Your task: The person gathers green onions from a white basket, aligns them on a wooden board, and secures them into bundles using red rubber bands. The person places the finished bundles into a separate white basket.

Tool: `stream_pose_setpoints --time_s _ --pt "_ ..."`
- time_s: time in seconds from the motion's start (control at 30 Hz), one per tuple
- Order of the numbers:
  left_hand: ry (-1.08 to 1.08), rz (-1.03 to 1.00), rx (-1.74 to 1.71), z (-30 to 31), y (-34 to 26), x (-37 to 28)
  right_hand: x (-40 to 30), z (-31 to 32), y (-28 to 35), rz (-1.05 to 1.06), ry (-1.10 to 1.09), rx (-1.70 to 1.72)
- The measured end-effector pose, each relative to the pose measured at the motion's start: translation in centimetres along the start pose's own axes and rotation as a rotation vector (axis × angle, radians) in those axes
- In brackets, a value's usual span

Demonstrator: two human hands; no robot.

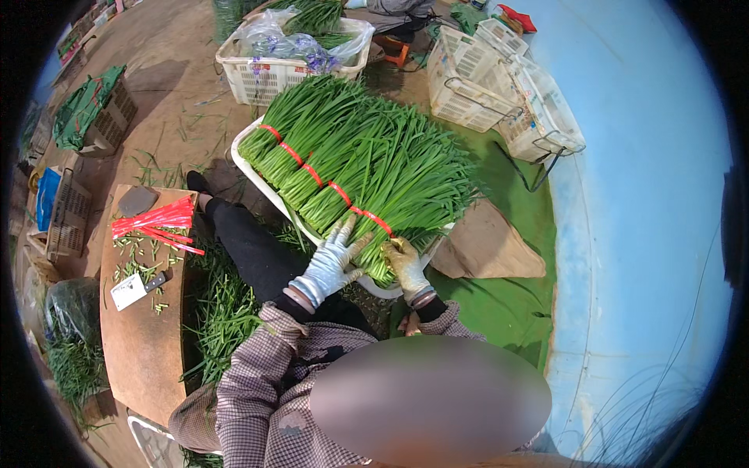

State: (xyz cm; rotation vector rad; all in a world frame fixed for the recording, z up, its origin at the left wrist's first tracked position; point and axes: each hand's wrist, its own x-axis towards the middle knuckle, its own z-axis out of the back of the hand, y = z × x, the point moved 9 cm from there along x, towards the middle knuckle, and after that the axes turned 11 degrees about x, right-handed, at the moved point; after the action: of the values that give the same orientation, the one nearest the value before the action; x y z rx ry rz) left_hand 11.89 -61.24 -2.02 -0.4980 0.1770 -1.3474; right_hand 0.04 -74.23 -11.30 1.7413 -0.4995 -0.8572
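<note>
A row of green leafy bundles, apparently garlic chives (pixel 363 152), lies side by side in a white plastic crate (pixel 257 169). Red ties (pixel 340 192) wrap the bundles near their pale cut ends. My left hand (pixel 330 263), in a whitish glove with worn fingers, rests spread on the stalks of the nearest bundles and grasps nothing. At the near end of the row, my right hand (pixel 406 266), in a similar glove, touches the side of the last bundle beside its red tie. Its fingers are bent, and the bundle partly hides their tips.
On the wooden board (pixel 143 351) at left lie red tie strips (pixel 155 219), a cleaver (pixel 137 288), a stone (pixel 138 200) and cut stalk ends. Loose greens (pixel 225 327) lie beside it. White crates (pixel 468 82) stand ahead right, along the blue wall (pixel 632 175). Another person (pixel 398 9) is partly visible ahead.
</note>
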Motion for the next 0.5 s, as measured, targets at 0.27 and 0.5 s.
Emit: stream_pose_setpoints --time_s 0.27,0.5 --pt "-0.032 -0.013 -0.108 -2.4 1.2 -0.1 -1.1 -0.8 -0.8 -0.057 0.056 0.131" --pt "-0.046 -0.011 -0.084 -3.4 2.3 0.1 -8.1 -10.9 0.9 -0.082 0.542 0.024"
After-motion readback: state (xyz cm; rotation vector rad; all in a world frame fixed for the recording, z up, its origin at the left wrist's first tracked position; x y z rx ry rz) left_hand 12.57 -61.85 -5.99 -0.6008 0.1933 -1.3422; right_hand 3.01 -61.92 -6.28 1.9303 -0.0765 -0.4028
